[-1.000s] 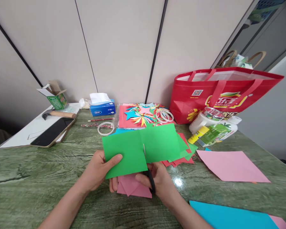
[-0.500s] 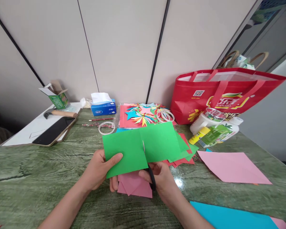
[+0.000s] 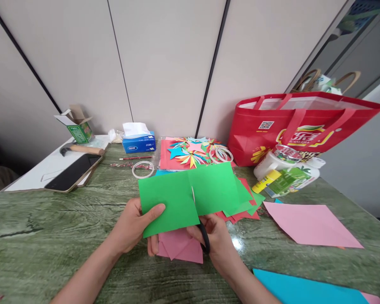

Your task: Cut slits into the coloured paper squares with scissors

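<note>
A sheet of green paper [image 3: 167,202] is pinched at its left end by my left hand [image 3: 136,223], thumb on top and fingers beneath. My right hand [image 3: 213,236] grips black-handled scissors [image 3: 204,237] at the paper's near edge. Their blade shows through a cut that runs from that edge up toward a crease in the middle. Most of the scissors is hidden by the paper and my fingers. Below the green sheet lie pink paper pieces [image 3: 185,249] on the table. Red and green cut pieces [image 3: 240,213] are piled just beyond the sheet's right end.
Pink paper [image 3: 313,223] and blue paper [image 3: 304,287] lie at the right. Farther back are a glue stick [image 3: 266,181], a red bag [image 3: 250,126], folded paper stars [image 3: 191,154], tape rolls [image 3: 143,169] and a tissue box [image 3: 138,142]. A phone [image 3: 72,171] and hammer [image 3: 82,149] lie left.
The view has shifted slightly. Both hands keep their hold on the green paper and scissors, and the cut looks about the same length.
</note>
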`<state>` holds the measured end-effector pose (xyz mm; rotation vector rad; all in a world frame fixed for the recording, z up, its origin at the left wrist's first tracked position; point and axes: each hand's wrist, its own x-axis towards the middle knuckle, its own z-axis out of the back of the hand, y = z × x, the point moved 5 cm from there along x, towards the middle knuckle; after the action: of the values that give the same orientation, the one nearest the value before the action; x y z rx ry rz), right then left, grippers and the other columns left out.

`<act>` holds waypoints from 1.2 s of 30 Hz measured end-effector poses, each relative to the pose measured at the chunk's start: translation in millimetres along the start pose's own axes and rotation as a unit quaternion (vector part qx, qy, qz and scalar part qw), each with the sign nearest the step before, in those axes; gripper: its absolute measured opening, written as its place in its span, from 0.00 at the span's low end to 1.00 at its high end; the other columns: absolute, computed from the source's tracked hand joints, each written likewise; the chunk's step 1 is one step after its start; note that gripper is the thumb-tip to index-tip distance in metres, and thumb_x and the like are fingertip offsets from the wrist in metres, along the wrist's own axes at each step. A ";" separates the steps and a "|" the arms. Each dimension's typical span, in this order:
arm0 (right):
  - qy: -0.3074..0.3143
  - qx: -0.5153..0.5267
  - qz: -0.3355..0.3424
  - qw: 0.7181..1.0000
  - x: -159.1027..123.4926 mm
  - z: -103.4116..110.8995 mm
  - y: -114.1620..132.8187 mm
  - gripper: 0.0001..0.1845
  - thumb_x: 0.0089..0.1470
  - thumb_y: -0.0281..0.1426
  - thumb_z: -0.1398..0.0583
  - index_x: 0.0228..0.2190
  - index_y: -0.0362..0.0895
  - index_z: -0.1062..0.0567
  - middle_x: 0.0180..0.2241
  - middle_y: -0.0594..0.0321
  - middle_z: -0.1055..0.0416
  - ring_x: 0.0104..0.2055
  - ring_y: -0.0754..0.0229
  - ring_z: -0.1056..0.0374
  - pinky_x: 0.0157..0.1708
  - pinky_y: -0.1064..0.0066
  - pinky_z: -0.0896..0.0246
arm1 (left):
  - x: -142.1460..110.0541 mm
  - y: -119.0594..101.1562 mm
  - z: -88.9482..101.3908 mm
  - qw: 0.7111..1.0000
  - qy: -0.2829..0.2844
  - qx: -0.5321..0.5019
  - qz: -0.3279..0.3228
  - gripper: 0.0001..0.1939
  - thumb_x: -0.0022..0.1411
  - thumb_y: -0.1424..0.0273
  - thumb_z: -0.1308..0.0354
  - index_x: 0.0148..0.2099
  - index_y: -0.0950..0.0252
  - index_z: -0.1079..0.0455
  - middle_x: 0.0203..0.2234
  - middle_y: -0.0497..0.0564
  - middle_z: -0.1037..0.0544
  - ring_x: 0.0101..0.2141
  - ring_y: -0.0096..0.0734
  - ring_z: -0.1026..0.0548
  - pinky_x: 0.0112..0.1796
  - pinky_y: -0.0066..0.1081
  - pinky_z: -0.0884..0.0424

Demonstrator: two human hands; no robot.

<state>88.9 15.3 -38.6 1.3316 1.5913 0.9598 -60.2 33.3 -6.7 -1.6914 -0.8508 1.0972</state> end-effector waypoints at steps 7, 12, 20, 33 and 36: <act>-0.019 -0.027 -0.003 0.999 1.0 -0.5 2.3 0.13 0.27 0.30 0.32 0.20 0.41 0.28 0.16 0.67 0.30 0.16 0.66 0.40 0.18 0.75 0.43 | -1.2 0.0 -0.1 1.000 -0.008 0.001 0.002 0.11 0.52 0.62 0.46 0.28 0.65 0.40 0.05 0.46 0.31 0.07 0.30 0.34 0.06 0.23 0.40; -0.014 -0.047 0.001 0.999 1.1 -0.6 2.1 0.13 0.29 0.31 0.32 0.19 0.41 0.30 0.14 0.68 0.33 0.16 0.66 0.41 0.17 0.75 0.45 | -1.3 0.7 0.8 1.000 -0.011 0.002 0.009 0.12 0.52 0.62 0.46 0.29 0.65 0.40 0.05 0.46 0.31 0.07 0.32 0.33 0.06 0.23 0.40; -0.011 -0.053 0.024 0.998 2.7 0.6 -0.4 0.12 0.34 0.32 0.34 0.22 0.41 0.31 0.14 0.70 0.35 0.14 0.69 0.42 0.15 0.77 0.46 | -1.8 -1.3 0.0 1.000 -0.009 -0.003 0.002 0.11 0.53 0.62 0.46 0.31 0.65 0.41 0.05 0.46 0.31 0.06 0.32 0.34 0.06 0.23 0.41; -0.008 -0.086 0.024 0.996 1.7 1.6 -0.2 0.15 0.33 0.35 0.34 0.24 0.41 0.30 0.14 0.70 0.36 0.14 0.68 0.43 0.15 0.75 0.44 | -2.7 -2.5 -0.3 1.000 -0.009 -0.016 0.013 0.13 0.51 0.61 0.45 0.30 0.65 0.41 0.05 0.45 0.32 0.06 0.31 0.34 0.05 0.21 0.43; -0.005 -0.095 0.025 0.995 1.7 1.1 0.8 0.15 0.34 0.36 0.35 0.24 0.41 0.30 0.13 0.70 0.36 0.13 0.67 0.43 0.15 0.75 0.44 | -1.7 -1.5 0.5 1.000 -0.005 -0.017 0.014 0.13 0.50 0.61 0.44 0.30 0.65 0.41 0.04 0.46 0.32 0.06 0.31 0.34 0.05 0.21 0.43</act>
<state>90.1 17.2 -38.5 1.2470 1.4257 1.1057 -61.3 32.5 -4.9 -1.7317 -0.8596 1.1163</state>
